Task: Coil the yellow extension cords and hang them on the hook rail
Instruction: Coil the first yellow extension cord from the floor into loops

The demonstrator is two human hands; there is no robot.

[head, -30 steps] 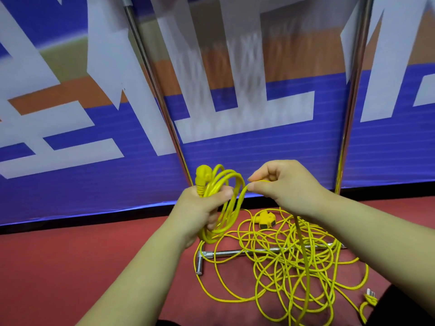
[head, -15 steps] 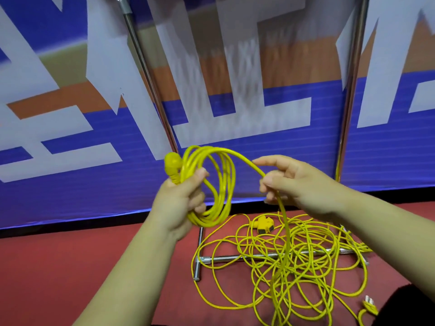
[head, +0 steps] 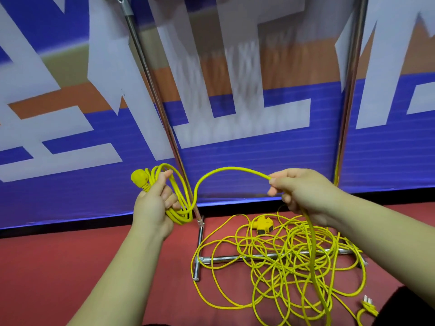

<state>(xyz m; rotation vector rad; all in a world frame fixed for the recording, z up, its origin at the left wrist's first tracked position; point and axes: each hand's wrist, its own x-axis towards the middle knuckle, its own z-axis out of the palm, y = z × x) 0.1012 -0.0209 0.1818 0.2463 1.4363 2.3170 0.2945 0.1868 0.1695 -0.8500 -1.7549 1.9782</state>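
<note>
Red floor (head: 70, 267) — tangled cord (head: 282, 262) over steel stand base (head: 219, 259), blue banner (head: 70, 189) behind

The left pole (head: 163, 114) and right pole (head: 348, 102) are cut by the top edge. The base bar (head: 226, 258) is half buried under the tangle (head: 282, 262). The coil (head: 183, 203) is partly covered by left fingers (head: 169, 196). The cord (head: 235, 170) is hidden inside the right hand (head: 303, 194).

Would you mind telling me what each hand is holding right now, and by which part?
The left hand grips the coil of yellow cord across its gathered loops, beside the plug. The right hand pinches the loose strand leading from the coil.
</note>
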